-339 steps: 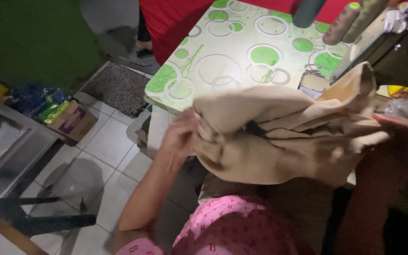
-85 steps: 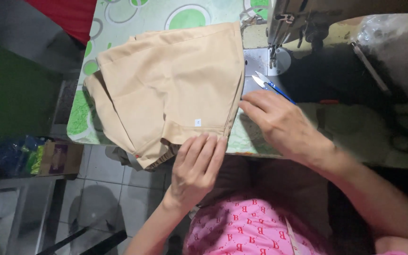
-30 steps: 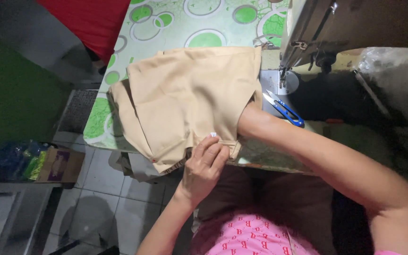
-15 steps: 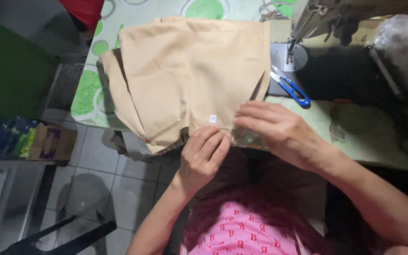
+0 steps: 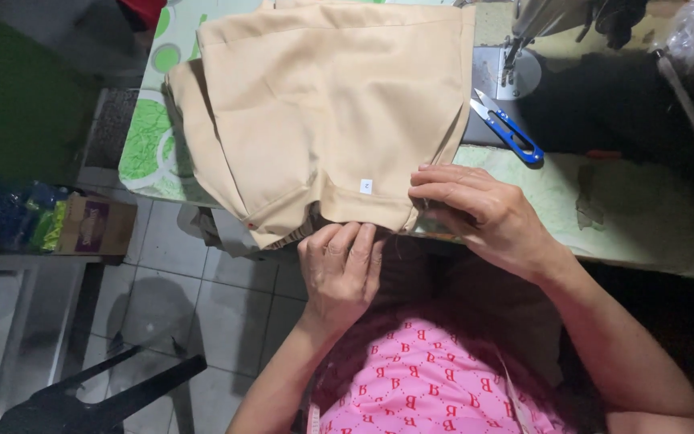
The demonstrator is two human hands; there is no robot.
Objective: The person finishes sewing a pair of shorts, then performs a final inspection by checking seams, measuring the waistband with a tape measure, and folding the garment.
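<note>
Folded beige garment [image 5: 323, 112], small white tag [image 5: 366, 186]

A small home sewing workshop: beyond the right hand [image 5: 483, 213] a sewing machine [image 5: 524, 32] stands on the bench [image 5: 652, 217], with blue thread snips [image 5: 508, 128] beside its needle plate; folded tan fabric [image 5: 323, 112] lies ahead of both hands; left of the left hand [image 5: 339, 265], a tiled floor [image 5: 170, 297] and a cardboard box [image 5: 94, 225]
</note>
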